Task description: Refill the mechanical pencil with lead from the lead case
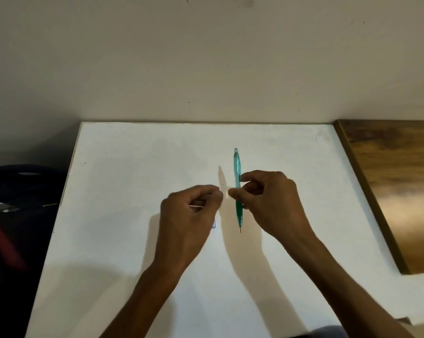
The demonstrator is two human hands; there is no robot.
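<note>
Right hand (267, 198) pinches the teal mechanical pencil (237, 189) mid-barrel, tip toward the near edge of the white table (133, 154).
Left hand (191, 211) is curled narrow around something small and pale, only partly visible, near the table's middle, just beside the pencil.

One head-worn view looks forward and steeply down from above the near edge of the white surface (123, 167), close in, facing the wall (206, 57) behind its far edge.
</note>
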